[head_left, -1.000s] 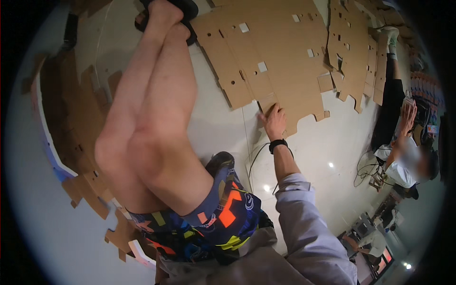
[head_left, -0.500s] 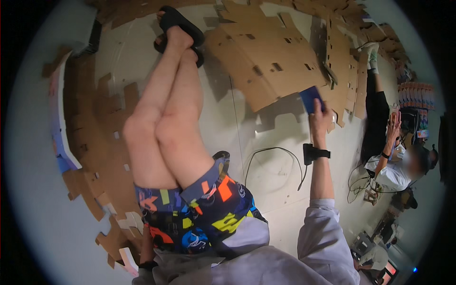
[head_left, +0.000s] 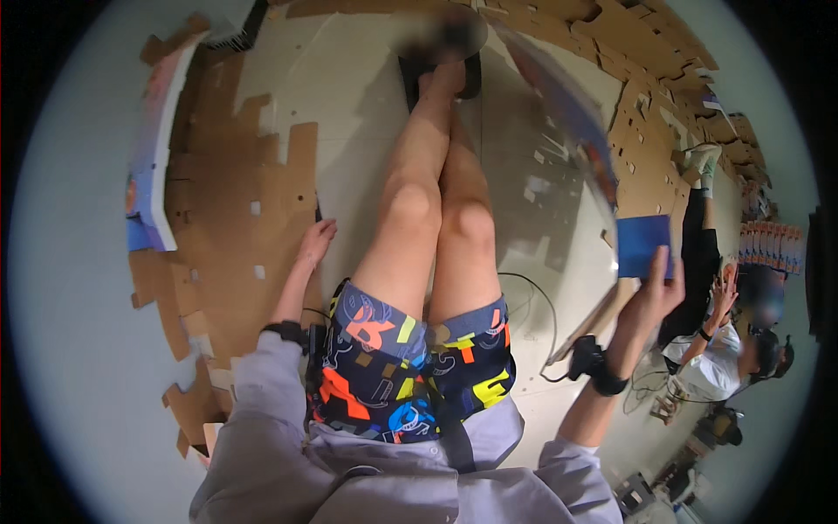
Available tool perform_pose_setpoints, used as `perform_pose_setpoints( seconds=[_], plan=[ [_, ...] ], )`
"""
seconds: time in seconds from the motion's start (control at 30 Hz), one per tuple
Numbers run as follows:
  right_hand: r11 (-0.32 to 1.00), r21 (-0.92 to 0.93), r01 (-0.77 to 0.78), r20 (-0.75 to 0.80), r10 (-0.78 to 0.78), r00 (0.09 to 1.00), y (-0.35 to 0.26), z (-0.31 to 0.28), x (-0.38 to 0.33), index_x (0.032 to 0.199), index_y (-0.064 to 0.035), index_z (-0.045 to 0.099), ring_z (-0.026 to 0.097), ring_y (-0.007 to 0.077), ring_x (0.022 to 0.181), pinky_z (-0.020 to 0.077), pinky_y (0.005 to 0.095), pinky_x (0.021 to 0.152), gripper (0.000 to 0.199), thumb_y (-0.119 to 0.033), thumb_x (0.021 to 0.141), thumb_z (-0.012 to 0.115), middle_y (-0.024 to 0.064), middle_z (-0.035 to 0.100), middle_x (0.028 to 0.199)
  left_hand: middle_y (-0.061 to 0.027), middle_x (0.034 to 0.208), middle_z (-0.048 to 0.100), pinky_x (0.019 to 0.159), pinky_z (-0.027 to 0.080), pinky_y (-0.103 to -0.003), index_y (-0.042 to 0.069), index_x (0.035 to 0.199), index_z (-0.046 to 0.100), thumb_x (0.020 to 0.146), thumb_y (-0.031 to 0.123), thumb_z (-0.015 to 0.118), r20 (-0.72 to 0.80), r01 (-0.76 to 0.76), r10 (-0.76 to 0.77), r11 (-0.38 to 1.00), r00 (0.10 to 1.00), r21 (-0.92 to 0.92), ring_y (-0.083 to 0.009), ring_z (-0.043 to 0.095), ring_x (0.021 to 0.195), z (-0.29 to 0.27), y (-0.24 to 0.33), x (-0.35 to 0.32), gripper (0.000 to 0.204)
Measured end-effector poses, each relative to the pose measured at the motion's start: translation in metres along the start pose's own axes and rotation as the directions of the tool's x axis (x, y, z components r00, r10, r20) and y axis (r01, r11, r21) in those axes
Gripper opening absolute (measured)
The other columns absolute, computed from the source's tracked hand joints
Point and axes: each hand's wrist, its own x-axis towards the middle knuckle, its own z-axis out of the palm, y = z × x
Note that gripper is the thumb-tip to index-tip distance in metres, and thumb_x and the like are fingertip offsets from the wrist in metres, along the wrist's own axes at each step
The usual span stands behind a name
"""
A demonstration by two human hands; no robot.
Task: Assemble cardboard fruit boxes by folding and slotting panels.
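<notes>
Gripping a blue flap (head_left: 642,237) in the closed fingers of the right hand (head_left: 653,293), at right of frame. Through it, holding up a cardboard sheet (head_left: 577,124), upper right of centre: swung nearly edge-on since half a second ago, so apparently mid-turn. At left, newly showing the left hand (head_left: 317,242), loosely curled beside flattened cardboard (head_left: 231,205); impossible to tell whether gripping.

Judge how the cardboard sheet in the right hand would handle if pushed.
The cardboard sheet looks light for its size: the right hand alone grips it. It is probably fairly stiff, showing no obvious sag while raised. It looks thin, seen nearly edge-on, so it might crease.
</notes>
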Motion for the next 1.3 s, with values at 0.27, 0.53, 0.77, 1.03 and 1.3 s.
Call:
perform_pose_setpoints(
  seconds=[0.27,0.53,0.77,1.03,1.3],
  plan=[
    [0.867,0.012,-0.498,0.086,0.496,0.864,0.035,0.058,-0.087,0.088,0.0002,0.062,0.056,0.0086,0.064,0.0461,0.0238,0.060,0.020,-0.017,0.097,0.065,0.0027,0.062,0.078,-0.0193,0.114,0.057,0.089,0.050,-0.041,0.010,0.149,0.028,0.090,0.009,0.048,-0.416,0.096,-0.213,0.954,0.884,-0.283,-0.0311,0.061,0.096,0.081,-0.029,0.052,0.063],
    [0.775,-0.032,-0.631,0.148,0.628,0.764,0.046,0.072,-0.080,0.084,-0.0047,0.059,0.053,0.0070,0.059,0.0464,0.0245,0.060,0.019,-0.018,0.097,0.063,-0.0005,0.059,0.074,-0.0250,0.113,0.067,0.094,0.048,-0.045,0.001,0.127,0.059,0.086,0.009,0.052,-0.617,0.194,0.007,0.946,0.787,0.258,-0.0412,0.063,0.110,0.020,-0.012,0.032,0.043],
    [0.789,-0.030,-0.613,0.212,0.605,0.768,0.056,0.062,-0.088,0.084,-0.0050,0.059,0.053,0.0068,0.061,0.0466,0.0241,0.060,0.020,-0.019,0.098,0.061,-0.0004,0.059,0.075,-0.0201,0.109,0.067,0.082,0.052,-0.041,0.006,0.142,0.043,0.095,0.014,0.047,0.352,0.669,-0.568,0.633,0.744,-0.390,-0.0274,0.066,0.091,0.006,-0.009,0.002,0.048],
    [0.794,-0.080,-0.602,0.203,0.605,0.770,0.053,0.063,-0.085,0.087,-0.0006,0.062,0.057,0.0092,0.062,0.0506,0.0249,0.063,0.022,-0.021,0.095,0.066,0.0026,0.062,0.080,-0.0292,0.135,0.050,0.098,0.042,-0.050,-0.001,0.145,0.033,0.090,0.012,0.051,-0.658,0.142,-0.038,0.984,0.752,0.106,-0.0405,0.053,0.120,0.069,-0.012,-0.003,0.060],
    [0.788,-0.114,-0.605,0.214,0.614,0.760,0.054,0.063,-0.086,0.091,0.0006,0.064,0.057,0.0091,0.062,0.0496,0.0244,0.063,0.022,-0.020,0.095,0.066,0.0031,0.063,0.079,-0.0267,0.148,0.043,0.117,0.027,-0.040,-0.007,0.146,0.036,0.084,0.036,0.074,-0.749,0.322,-0.254,0.945,0.612,-0.057,-0.0362,0.041,0.138,-0.019,0.005,0.055,0.085]
  ],
)
